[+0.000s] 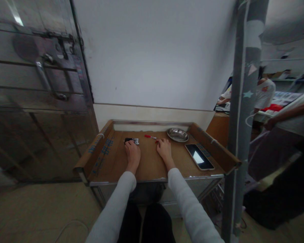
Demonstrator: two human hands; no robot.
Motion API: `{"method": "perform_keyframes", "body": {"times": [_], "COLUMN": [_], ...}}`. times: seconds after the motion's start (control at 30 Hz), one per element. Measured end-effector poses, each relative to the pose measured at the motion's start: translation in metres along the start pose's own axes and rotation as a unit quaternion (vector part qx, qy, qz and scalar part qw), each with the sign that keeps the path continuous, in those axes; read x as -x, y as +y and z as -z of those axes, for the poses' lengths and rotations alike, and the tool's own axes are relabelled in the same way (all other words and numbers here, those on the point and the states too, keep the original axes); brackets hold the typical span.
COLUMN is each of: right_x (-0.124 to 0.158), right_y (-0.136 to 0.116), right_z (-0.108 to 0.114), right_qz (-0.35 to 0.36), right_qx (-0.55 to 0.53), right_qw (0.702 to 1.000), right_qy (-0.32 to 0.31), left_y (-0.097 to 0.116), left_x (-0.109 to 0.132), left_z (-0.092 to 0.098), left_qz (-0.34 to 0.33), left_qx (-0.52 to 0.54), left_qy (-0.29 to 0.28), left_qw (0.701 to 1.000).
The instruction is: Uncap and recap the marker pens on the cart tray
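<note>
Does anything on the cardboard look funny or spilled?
Nothing looks spilled or broken. The phone lies slanted, and one red pen-like thing lies apart from the dark bunch at the left hand.

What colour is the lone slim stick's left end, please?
The left end is red, in the head view.

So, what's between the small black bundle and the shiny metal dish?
In the head view, a slim red-ended item, perhaps a marker, lies between the black bundle and metal dish, near the right hand.

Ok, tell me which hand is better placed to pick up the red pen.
Probably the right hand: it is closest to the red pen, while the left hand is at the black-and-silver items.
</note>
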State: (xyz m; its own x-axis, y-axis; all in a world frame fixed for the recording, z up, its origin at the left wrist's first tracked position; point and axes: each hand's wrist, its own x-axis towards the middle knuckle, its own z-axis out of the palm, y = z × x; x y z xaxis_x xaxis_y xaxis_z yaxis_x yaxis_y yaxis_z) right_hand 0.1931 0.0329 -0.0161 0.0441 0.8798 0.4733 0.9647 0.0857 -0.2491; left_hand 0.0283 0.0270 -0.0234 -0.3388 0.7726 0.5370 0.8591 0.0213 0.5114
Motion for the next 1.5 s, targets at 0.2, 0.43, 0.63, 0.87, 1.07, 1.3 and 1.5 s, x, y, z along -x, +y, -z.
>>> {"method": "perform_keyframes", "body": {"times": [0.2, 0.43, 0.63, 0.87, 1.07, 1.3, 1.5], "right_x": [-0.005, -0.008, -0.009, -0.008, -0.009, -0.010, -0.010], "right_y": [0.000, 0.002, 0.004, 0.001, 0.001, 0.002, 0.002], "right_z": [-0.003, -0.006, -0.007, -0.001, -0.001, -0.002, -0.001], "right_qz": [-0.017, -0.038, -0.040, -0.051, -0.032, -0.011, -0.014], "right_qx": [0.027, 0.045, 0.034, 0.033, 0.027, 0.012, 0.008], "right_qw": [0.999, 0.998, 0.999, 0.998, 0.999, 0.999, 0.999], "right_qy": [0.011, 0.017, 0.008, -0.010, -0.033, -0.036, -0.035], "left_y": [0.023, 0.039, 0.047, 0.046, 0.044, 0.039, 0.039], "left_x": [0.010, 0.000, -0.011, -0.012, -0.015, -0.016, -0.018], "left_z": [0.004, -0.022, -0.033, -0.033, -0.040, -0.050, -0.048], "left_qz": [-0.107, -0.245, -0.233, -0.232, -0.246, -0.231, -0.183], "left_qx": [-0.063, -0.036, -0.049, -0.071, -0.040, 0.062, 0.096], "left_qy": [-0.057, -0.115, -0.124, -0.126, -0.155, -0.164, -0.182], "left_qw": [0.991, 0.962, 0.963, 0.962, 0.956, 0.957, 0.961]}}
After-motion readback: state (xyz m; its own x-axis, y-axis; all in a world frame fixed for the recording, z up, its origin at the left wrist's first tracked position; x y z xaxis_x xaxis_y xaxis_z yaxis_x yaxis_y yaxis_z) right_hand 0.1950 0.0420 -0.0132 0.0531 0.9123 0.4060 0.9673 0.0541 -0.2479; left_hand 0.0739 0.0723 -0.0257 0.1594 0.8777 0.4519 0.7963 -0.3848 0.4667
